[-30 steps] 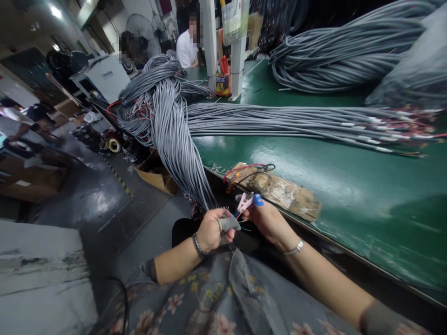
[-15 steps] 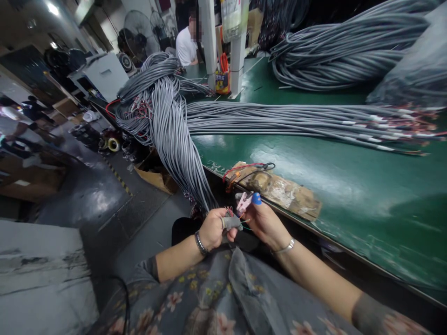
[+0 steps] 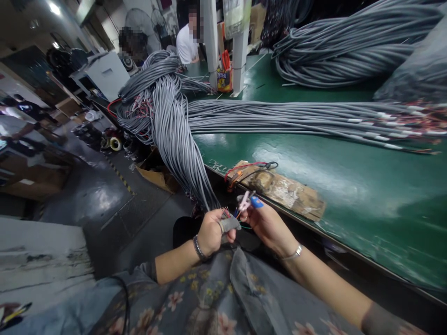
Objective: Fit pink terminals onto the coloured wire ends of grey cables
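Observation:
My left hand (image 3: pixel 211 234) is closed round a bunch of thin coloured wires (image 3: pixel 226 212), their ends sticking up above the fingers. A grey wrap (image 3: pixel 228 224) covers its thumb. Close beside it, my right hand (image 3: pixel 263 225) is pinched on a small pale pink clip (image 3: pixel 245 201), slightly blurred. Blue tape (image 3: pixel 257 202) covers that thumb. A few wires, one of them green, run between the two hands. Both hands are low in front of the bench edge, near the lower end of a thick hanging bundle of grey cables (image 3: pixel 174 125).
A worn wooden board (image 3: pixel 289 193) with red and black leads lies on the green bench (image 3: pixel 366 186). Long grey cables (image 3: pixel 279 116) stretch across it; coiled cables (image 3: pixel 331 51) lie behind. A white post (image 3: pixel 239 65) rises nearby. Another person's hand (image 3: pixel 10 312) shows at lower left.
My right hand has shifted slightly, and the pink clip has tilted more upright. Another person's hand and a pale blue cloth have come into view at lower left.

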`<state>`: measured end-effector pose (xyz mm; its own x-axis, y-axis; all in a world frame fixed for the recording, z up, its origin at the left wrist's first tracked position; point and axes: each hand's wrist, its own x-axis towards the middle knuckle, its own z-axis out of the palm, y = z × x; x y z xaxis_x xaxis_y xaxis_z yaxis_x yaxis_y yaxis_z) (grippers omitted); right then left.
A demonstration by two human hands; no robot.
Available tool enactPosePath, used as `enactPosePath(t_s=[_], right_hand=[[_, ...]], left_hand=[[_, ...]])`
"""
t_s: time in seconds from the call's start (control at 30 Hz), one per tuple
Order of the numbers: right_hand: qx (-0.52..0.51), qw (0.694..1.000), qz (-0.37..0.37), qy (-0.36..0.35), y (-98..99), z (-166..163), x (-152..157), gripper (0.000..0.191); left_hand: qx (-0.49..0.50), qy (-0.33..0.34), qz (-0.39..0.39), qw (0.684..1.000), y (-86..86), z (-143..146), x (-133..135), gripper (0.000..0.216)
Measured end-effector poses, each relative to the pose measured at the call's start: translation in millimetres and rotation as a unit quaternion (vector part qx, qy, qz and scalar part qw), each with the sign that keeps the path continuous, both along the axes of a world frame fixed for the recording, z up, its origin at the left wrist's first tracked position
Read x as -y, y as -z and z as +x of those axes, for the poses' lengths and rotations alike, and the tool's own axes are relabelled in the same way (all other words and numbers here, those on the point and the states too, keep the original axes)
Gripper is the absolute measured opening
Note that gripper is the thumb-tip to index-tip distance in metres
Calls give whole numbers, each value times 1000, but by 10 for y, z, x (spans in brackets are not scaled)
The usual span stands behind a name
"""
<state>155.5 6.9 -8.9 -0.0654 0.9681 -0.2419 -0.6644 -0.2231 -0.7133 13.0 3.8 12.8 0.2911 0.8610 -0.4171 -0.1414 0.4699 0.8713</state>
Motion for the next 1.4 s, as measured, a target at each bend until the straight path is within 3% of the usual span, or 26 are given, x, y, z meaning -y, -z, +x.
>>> enactPosePath(t_s=[0.17, 0.37, 0.5, 0.8, 1.4], right_hand=[[32, 999, 7, 6, -4, -10, 12, 34], [100, 992, 49, 58, 86, -21, -4, 50], [35, 999, 20, 12, 104, -10, -62, 51], [-40, 999, -15, 31, 72, -33, -75, 43], [8, 1000, -6, 19, -30, -6, 5, 37]], left_hand=[[17, -2, -22, 1000, -39, 66, -32, 35], [17, 5, -40, 999, -42, 83, -42, 33], [18, 10, -48, 999, -33, 85, -44, 33], [10, 6, -41, 999, -2, 93, -36, 35], [9, -38, -15, 999, -59, 103, -10, 34]])
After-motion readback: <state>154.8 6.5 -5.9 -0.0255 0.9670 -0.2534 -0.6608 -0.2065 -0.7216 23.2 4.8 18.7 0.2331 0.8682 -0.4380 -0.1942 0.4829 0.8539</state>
